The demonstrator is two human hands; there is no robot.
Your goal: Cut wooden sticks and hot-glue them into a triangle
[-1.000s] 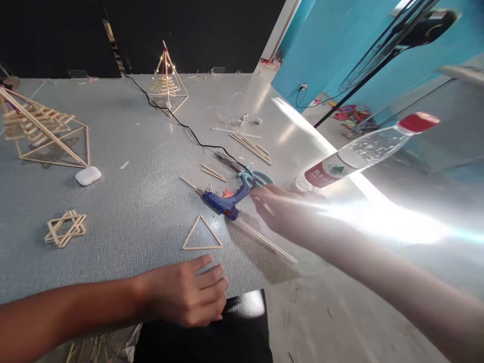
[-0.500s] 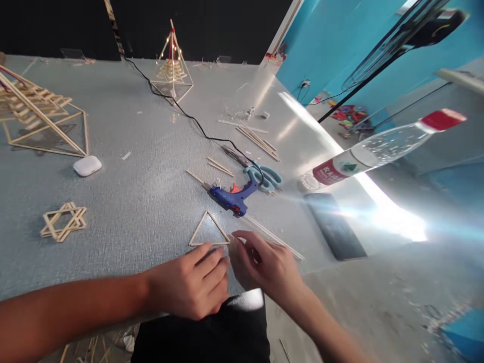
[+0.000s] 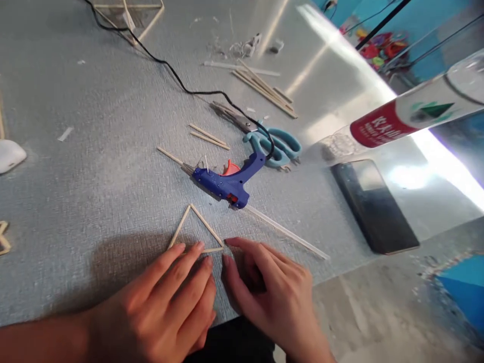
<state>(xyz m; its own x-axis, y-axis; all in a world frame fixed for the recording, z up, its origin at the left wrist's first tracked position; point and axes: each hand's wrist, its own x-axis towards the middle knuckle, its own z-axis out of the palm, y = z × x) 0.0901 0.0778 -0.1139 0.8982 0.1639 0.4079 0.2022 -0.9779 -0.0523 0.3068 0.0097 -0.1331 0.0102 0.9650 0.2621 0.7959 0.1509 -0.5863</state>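
A triangle of thin wooden sticks [image 3: 189,221] lies flat on the grey table [image 3: 94,166]. My left hand [image 3: 166,307] rests with fingers stretched out, its fingertips on the triangle's bottom stick. My right hand [image 3: 268,292] sits just right of it, fingers apart, fingertips at the triangle's lower right corner; neither hand grips anything. Just beyond the triangle lies a blue glue gun [image 3: 227,180] with a clear glue stick [image 3: 287,233] trailing from its back.
Teal scissors [image 3: 272,143], loose wooden sticks [image 3: 260,86], a black cord [image 3: 170,75] and a dark phone [image 3: 374,204] lie beyond. A plastic water bottle [image 3: 408,113] stands at right. A white earbud case [image 3: 9,154] sits at the left edge. The table's edge runs under my hands.
The view has dropped closer to the table. Both hands slid forward; my left fingertips now lie on the triangle's bottom stick and my right fingers have spread at its corner.
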